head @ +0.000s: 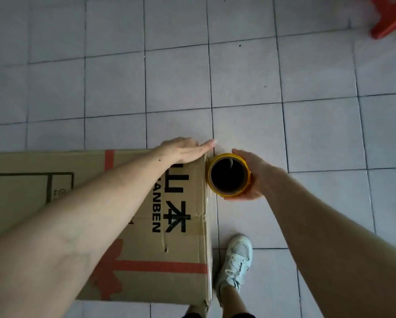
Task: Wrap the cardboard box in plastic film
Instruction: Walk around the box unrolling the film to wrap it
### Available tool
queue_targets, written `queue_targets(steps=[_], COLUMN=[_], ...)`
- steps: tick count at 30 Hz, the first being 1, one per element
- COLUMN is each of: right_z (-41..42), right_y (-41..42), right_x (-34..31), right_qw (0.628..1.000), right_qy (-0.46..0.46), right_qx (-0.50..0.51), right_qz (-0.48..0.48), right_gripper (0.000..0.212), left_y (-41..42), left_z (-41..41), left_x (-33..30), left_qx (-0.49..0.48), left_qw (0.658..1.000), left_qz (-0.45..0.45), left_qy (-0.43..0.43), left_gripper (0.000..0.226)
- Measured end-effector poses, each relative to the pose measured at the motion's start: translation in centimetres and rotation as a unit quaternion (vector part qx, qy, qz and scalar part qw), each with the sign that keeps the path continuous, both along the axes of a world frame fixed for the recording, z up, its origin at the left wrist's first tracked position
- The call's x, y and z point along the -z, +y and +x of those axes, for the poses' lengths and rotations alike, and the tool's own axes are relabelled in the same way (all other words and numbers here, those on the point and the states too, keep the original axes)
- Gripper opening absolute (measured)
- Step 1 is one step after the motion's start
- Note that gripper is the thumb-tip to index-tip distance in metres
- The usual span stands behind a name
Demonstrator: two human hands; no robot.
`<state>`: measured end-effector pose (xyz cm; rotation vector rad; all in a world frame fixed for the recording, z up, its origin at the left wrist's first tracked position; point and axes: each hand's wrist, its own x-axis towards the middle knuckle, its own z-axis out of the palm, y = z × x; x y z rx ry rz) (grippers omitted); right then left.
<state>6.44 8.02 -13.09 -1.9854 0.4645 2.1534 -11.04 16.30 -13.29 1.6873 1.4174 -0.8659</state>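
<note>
One big cardboard box (146,216) sits on the tiled floor (261,88), brown with black lettering and red stripes, its top creased and a bit dented (a thin sheen of film seems to run down the right edge, hard to be sure). Your left hand (185,150) lies flat on the far right corner, fingers straight and together, fingertips poking just past the edge. Just beside those fingertips, your right hand (249,175) has its fingers curled round the yellow-rimmed film roll (229,174), held upright against the box's right side, so you're looking down its dark core. Your white sneaker (236,260) stands below the roll.
</note>
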Motion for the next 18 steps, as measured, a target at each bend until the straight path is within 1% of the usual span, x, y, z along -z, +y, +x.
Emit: queue_targets(steps=[2, 5, 7, 8, 9, 11, 13, 14, 16, 18], right_z=[-0.7, -2.3, -2.8, -2.8, -2.5, -1.8, -1.4, -1.4, -1.8, -2.5], right_y=[-2.8, -7.1, -8.7, -8.9, -8.7, -7.2, -5.4, -4.5, -2.4, -0.3], right_x=[0.8, 1.7, 1.6, 1.3, 1.0, 0.0, -1.0, -1.5, -2.6, -2.6], right_qw=[0.996, 0.973, 0.959, 0.958, 0.967, 0.989, 0.979, 0.97, 0.948, 0.936], right_qy=[0.027, 0.067, 0.08, 0.078, 0.059, -0.054, -0.158, -0.182, -0.198, -0.193], right_qx=[0.081, 0.216, 0.271, 0.276, 0.248, 0.127, 0.03, -0.024, -0.146, -0.214], right_qz=[-0.014, -0.032, -0.033, -0.026, -0.01, 0.052, 0.128, 0.16, 0.201, 0.201], right_gripper=[0.07, 0.077, 0.076, 0.072, 0.066, 0.051, 0.043, 0.041, 0.042, 0.059], left_y=[-0.2, 0.1, 0.3, 0.3, 0.3, 0.3, 0.2, 0.1, -0.2, -0.4], left_z=[0.0, 0.0, -0.1, -0.1, 0.0, 0.3, 0.8, 1.0, 1.3, 1.4], left_x=[0.2, 0.7, 1.0, 1.2, 1.1, 1.0, 0.7, 0.6, 0.3, 0.4], left_qx=[0.008, 0.016, 0.019, 0.019, 0.021, 0.016, 0.009, 0.001, -0.013, -0.008], left_qw=[1.0, 0.999, 0.999, 0.999, 0.999, 0.999, 0.998, 0.998, 0.998, 0.998], left_qz=[0.021, 0.04, 0.036, 0.034, 0.037, 0.05, 0.059, 0.054, 0.045, 0.061], left_qy=[0.006, -0.002, -0.006, -0.006, -0.008, -0.013, -0.023, -0.029, -0.036, -0.027], left_gripper=[0.089, 0.086, 0.083, 0.082, 0.081, 0.076, 0.072, 0.074, 0.08, 0.082])
